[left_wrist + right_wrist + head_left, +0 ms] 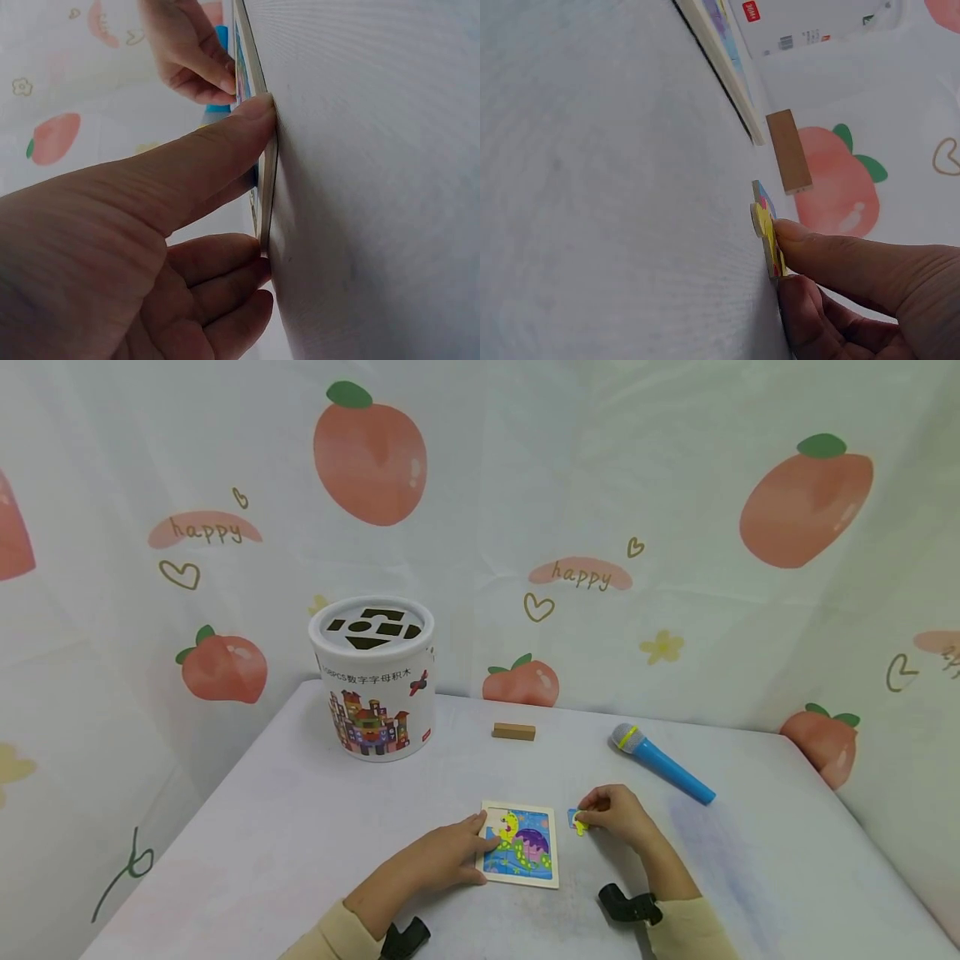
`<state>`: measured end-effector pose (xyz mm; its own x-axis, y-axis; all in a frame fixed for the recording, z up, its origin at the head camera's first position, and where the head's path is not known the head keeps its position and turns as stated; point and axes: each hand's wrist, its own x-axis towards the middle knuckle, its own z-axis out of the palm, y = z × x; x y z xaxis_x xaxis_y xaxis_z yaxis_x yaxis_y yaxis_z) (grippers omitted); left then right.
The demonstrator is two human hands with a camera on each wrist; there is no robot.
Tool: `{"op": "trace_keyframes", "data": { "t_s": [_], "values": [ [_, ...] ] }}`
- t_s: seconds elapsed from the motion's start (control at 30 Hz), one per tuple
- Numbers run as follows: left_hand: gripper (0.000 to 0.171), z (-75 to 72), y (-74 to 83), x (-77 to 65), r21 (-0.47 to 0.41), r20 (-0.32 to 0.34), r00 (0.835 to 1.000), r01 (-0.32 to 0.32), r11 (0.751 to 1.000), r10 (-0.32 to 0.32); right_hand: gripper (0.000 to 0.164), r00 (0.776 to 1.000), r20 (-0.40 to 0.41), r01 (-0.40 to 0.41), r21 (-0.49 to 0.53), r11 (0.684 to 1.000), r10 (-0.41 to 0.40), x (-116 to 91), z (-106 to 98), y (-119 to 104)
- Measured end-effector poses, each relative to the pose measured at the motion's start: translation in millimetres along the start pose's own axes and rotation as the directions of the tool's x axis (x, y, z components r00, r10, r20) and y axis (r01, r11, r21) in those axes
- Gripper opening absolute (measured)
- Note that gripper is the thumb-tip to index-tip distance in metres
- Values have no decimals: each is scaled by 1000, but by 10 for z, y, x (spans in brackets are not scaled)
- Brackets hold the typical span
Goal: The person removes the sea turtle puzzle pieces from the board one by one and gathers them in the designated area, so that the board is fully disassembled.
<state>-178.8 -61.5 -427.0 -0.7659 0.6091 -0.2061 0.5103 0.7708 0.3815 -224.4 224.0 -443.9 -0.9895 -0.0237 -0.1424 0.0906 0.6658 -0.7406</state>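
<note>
A picture jigsaw puzzle (534, 841) in a pale wooden tray (517, 882) lies flat in front of me, showing a yellow-green animal with a purple shell on blue. My left hand (444, 857) holds the tray's left side. Its thumb (251, 112) presses the tray edge, and one finger reaches over the picture in the head view. Just right of the tray, my right hand (621, 814) pinches a small yellow and blue puzzle piece (767, 232) between thumb and fingers, close to the tabletop. The fingers partly cover the piece.
A white block bucket (375, 693) with a shape-hole lid stands at the back left. Behind the tray lies a brown wooden block (513, 732). A blue toy microphone (667, 766) lies at the back right. A printed cloth (480, 527) hangs behind the table.
</note>
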Motion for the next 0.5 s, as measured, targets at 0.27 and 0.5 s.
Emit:
{"op": "trace_keyframes", "data": {
  "t_s": [0.27, 0.5],
  "values": [
    [54, -5, 5, 4, 1, -3, 1000, 0, 1000, 0, 8, 1000, -11, 15, -24, 1000, -16, 3, 17, -2],
    [54, -2, -2, 14, 26, -12, 1000, -13, 1000, 14, 11, 1000, -4, 11, 2, 1000, -11, 12, -1, 9]
  ]
}}
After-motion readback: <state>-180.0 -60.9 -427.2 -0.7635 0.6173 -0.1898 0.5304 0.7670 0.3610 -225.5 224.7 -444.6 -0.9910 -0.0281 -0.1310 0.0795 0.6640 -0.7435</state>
